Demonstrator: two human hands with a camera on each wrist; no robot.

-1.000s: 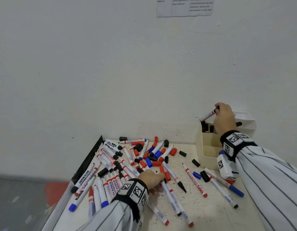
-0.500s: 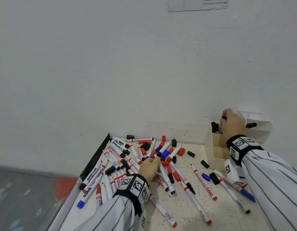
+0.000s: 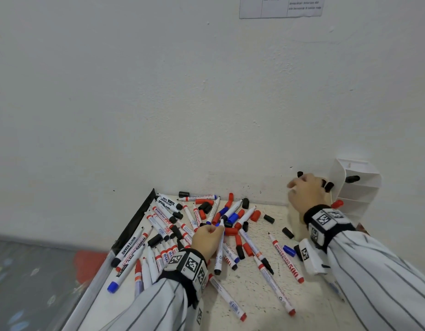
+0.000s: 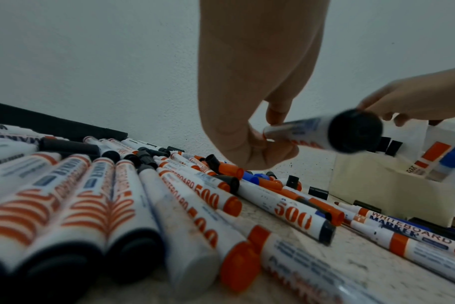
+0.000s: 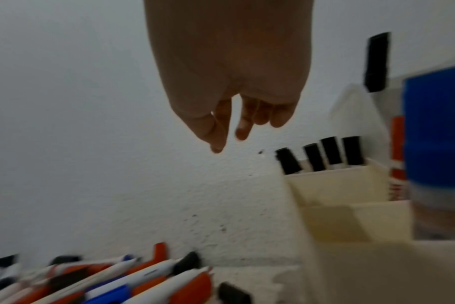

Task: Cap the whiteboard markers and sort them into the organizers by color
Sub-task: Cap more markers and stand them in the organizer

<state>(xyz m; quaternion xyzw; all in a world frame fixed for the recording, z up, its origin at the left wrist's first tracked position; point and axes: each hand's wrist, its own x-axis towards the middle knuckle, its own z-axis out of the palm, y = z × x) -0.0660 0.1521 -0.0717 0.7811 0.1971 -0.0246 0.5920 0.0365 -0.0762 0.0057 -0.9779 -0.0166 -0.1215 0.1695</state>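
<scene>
Markers (image 4: 281, 207) read "WHITEBOARD MARKER 500"; another (image 3: 128, 246), "WHITE BOARD".

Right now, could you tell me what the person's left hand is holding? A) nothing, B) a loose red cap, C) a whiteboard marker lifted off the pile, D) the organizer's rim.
C: the left hand pinches a whiteboard marker above the pile, its black end toward the wrist camera.

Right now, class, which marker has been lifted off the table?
The black-ended marker pinched in the left hand; the others lie flat.
</scene>
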